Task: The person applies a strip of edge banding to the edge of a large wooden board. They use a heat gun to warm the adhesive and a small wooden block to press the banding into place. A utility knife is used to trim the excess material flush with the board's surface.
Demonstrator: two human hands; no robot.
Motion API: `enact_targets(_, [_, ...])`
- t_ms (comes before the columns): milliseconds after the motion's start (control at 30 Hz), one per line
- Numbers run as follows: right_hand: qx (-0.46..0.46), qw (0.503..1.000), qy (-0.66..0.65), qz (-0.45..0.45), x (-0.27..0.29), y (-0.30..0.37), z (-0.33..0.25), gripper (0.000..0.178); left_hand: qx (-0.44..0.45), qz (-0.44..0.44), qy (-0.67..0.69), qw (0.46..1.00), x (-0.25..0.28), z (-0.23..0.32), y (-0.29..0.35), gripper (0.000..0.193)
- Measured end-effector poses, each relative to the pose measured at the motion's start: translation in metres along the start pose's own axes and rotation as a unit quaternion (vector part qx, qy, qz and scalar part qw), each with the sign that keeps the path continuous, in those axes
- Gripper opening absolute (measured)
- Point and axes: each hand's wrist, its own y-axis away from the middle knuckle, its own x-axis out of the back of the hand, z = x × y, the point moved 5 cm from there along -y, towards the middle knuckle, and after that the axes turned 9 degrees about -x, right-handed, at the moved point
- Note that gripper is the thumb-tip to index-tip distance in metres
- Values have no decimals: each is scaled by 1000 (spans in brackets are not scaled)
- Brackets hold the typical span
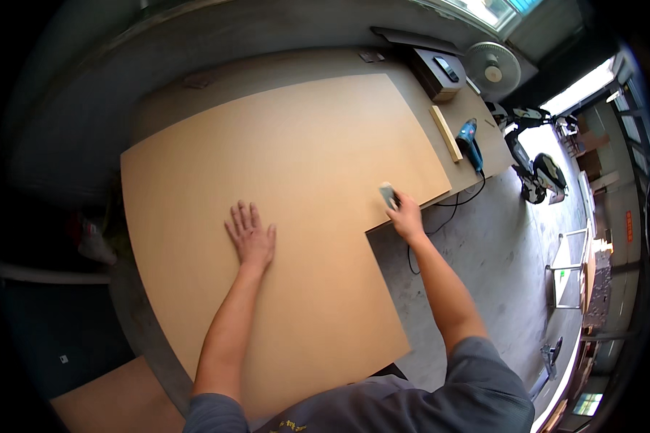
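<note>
- Block (pixel 388 195): small, grey, in the closed right hand (pixel 406 216), pressed at the board's right edge.
- Board (pixel 282 216): large, tan, smooth (notched at its right side), lying on the worktop (pixel 484 141).
- Left hand (pixel 251 237): open, flat on the board.
- Blue drill (pixel 470 142) and wood strip (pixel 445 133) lie beyond.

Smooth, matt tan fibreboard panel (pixel 282 216); pale bare-wood strip (pixel 445 133); glossy blue plastic power tool (pixel 470 141); rough, stained grey concrete floor (pixel 498 260).
</note>
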Motion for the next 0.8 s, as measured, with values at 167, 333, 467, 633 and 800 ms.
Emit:
enact_targets(167, [87,996,34,13,-45,-114,20,29,30,55,8,998,-6,110,-60,83])
enact_targets(333, [89,987,108,74,-23,-146,44,52,67,48,-68,994,-9,81,-60,81])
enact_targets(467, [-123,931,168,298,107,-244,249,71,54,71,-72,993,-6,83,-59,79])
enact_targets(633, [-272,929,250,35,140,-273,342,68,45,72,-76,993,-12,82,-64,77])
enact_targets(800, [-197,965,-65,160,185,-235,351,55,40,69,-50,996,-12,94,-66,75])
